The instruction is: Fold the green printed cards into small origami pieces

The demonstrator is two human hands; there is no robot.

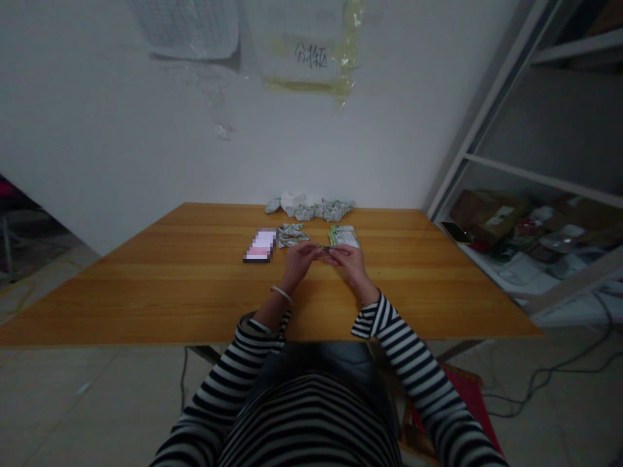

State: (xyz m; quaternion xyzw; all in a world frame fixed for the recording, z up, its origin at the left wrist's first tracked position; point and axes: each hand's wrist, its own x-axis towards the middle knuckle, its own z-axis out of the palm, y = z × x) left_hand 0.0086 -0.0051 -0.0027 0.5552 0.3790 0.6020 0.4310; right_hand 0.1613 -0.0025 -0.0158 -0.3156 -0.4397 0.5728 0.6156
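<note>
My left hand (298, 261) and my right hand (349, 263) meet over the middle of the wooden table (146, 292). Their fingertips pinch a small dark folded piece (325, 249) between them; it is too small to name. Just beyond the hands lies a flat stack of green-and-white printed sheets (343, 236) on the right. A small crumpled patterned piece (291, 234) lies to the left of it. A heap of folded patterned paper pieces (311, 207) sits at the table's far edge by the wall.
A phone (261, 245) lies left of the hands. A metal shelf rack (530, 214) with boxes and clutter stands to the right. Cables (559, 373) run over the floor under it. Plastic-covered papers (311, 55) hang on the white wall.
</note>
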